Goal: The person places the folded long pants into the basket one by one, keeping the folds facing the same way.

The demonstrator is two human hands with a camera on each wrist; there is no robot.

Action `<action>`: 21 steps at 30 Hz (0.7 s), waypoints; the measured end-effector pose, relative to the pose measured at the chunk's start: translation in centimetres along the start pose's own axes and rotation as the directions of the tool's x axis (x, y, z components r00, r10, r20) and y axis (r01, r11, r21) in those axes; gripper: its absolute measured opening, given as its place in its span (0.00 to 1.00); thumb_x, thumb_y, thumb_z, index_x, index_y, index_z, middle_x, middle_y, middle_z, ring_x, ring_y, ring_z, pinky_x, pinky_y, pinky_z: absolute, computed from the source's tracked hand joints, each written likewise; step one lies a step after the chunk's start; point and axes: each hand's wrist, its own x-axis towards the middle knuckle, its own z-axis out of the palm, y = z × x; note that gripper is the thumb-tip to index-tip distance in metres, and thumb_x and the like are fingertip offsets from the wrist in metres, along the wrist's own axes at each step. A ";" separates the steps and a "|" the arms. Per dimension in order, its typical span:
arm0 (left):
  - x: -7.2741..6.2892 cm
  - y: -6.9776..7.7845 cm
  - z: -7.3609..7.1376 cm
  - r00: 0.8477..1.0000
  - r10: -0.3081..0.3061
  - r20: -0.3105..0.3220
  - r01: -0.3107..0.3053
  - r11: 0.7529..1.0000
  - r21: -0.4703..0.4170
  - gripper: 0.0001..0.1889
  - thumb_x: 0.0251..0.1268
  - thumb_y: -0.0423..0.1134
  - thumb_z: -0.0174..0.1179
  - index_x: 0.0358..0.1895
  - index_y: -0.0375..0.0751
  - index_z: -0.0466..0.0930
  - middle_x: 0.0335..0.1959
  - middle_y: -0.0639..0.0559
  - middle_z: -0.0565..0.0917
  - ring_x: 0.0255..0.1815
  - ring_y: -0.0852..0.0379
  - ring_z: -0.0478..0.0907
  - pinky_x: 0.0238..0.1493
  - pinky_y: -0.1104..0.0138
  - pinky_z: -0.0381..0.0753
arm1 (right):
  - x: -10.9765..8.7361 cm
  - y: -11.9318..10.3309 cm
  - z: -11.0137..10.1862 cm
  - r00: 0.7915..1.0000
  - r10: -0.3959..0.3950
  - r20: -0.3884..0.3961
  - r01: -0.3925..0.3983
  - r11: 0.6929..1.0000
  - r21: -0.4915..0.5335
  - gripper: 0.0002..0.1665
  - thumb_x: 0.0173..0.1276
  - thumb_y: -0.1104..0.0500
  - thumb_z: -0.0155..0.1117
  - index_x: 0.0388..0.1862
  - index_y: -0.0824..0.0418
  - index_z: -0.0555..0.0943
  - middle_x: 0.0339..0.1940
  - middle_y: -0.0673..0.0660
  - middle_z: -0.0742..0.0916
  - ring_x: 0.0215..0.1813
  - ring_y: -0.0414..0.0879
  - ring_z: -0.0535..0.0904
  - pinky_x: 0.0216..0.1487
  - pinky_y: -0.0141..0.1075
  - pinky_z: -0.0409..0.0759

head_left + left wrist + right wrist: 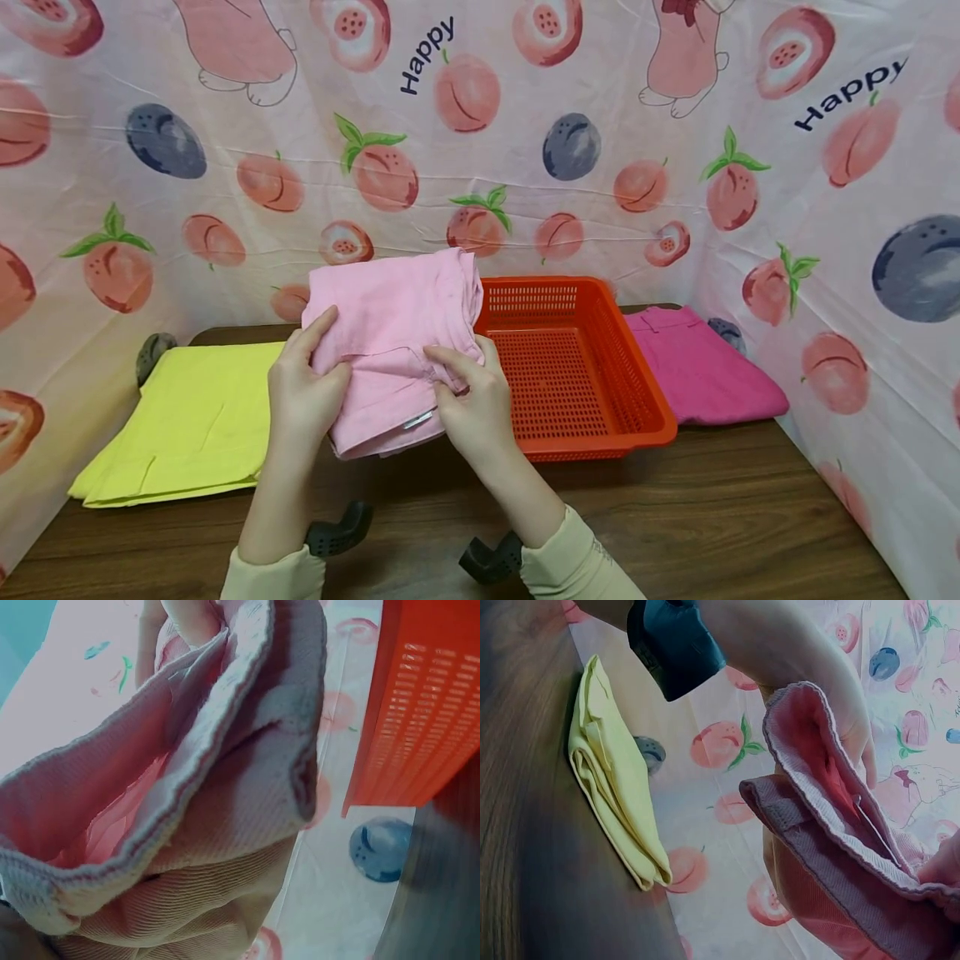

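Observation:
A light pink folded pair of trousers (390,308) is held up above the table, its waistband edge and a small label (417,419) toward me. My left hand (303,383) grips its left side with the thumb on top. On the other side my right hand (476,404) pinches the cloth near the waistband. Both wrist views show the waistband (206,761) gaping, with deeper pink cloth inside. The fingers beneath the trousers are largely hidden.
Folded yellow trousers (202,417) lie on the wooden table (720,500) at the left. A red-orange plastic basket (652,425) stands behind my right hand. Folded magenta trousers (697,367) lie to its right. Fruit-printed cloth (510,225) walls the back and sides.

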 end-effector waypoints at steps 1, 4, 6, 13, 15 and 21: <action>0.0 0.1 0.2 1.000 0.008 -0.003 -0.008 1.000 -0.006 0.33 0.45 0.20 0.56 0.61 0.42 0.78 0.46 0.42 0.80 0.44 0.50 0.73 0.38 0.71 0.65 | 0.1 0.1 -0.2 1.000 -0.002 -0.004 0.002 1.000 0.003 0.28 0.42 0.76 0.67 0.42 0.54 0.88 0.51 0.57 0.79 0.52 0.47 0.75 0.50 0.42 0.75; 0.1 0.2 0.7 0.999 0.036 -0.012 -0.036 0.999 -0.028 0.33 0.44 0.19 0.55 0.60 0.42 0.79 0.45 0.42 0.81 0.42 0.50 0.73 0.37 0.70 0.64 | 0.1 0.2 -0.7 1.000 -0.002 -0.013 0.002 1.000 0.005 0.28 0.43 0.76 0.69 0.43 0.54 0.88 0.52 0.57 0.79 0.54 0.48 0.75 0.52 0.43 0.75; 0.1 0.3 1.1 0.999 0.045 -0.016 -0.046 0.998 -0.041 0.33 0.44 0.19 0.55 0.60 0.42 0.79 0.45 0.42 0.81 0.42 0.50 0.73 0.36 0.70 0.65 | 0.2 0.3 -1.1 1.000 0.000 -0.016 0.000 1.000 0.008 0.27 0.44 0.76 0.69 0.43 0.55 0.88 0.52 0.58 0.79 0.54 0.49 0.75 0.52 0.44 0.74; 0.0 0.7 2.4 0.996 0.083 -0.035 -0.086 0.993 -0.079 0.33 0.44 0.19 0.56 0.59 0.42 0.80 0.45 0.44 0.81 0.44 0.53 0.74 0.38 0.73 0.66 | 0.4 0.6 -2.4 0.999 0.037 -0.010 -0.036 0.999 0.024 0.27 0.46 0.76 0.68 0.44 0.54 0.88 0.52 0.56 0.78 0.54 0.47 0.73 0.52 0.42 0.73; 0.0 0.9 2.8 0.995 0.096 -0.035 -0.099 0.991 -0.088 0.33 0.44 0.19 0.56 0.59 0.42 0.80 0.42 0.44 0.81 0.42 0.53 0.73 0.36 0.72 0.65 | 0.4 0.8 -2.9 0.999 0.037 -0.016 -0.037 0.999 0.021 0.26 0.47 0.76 0.69 0.44 0.54 0.88 0.52 0.56 0.78 0.54 0.47 0.73 0.53 0.43 0.72; -0.2 1.6 4.0 0.991 0.123 -0.045 -0.128 0.984 -0.126 0.33 0.42 0.18 0.57 0.58 0.41 0.80 0.37 0.43 0.80 0.35 0.55 0.70 0.32 0.69 0.63 | 0.6 1.4 -4.1 0.998 0.049 -0.026 -0.048 0.999 0.025 0.25 0.47 0.74 0.69 0.44 0.53 0.88 0.51 0.56 0.78 0.52 0.46 0.74 0.52 0.42 0.73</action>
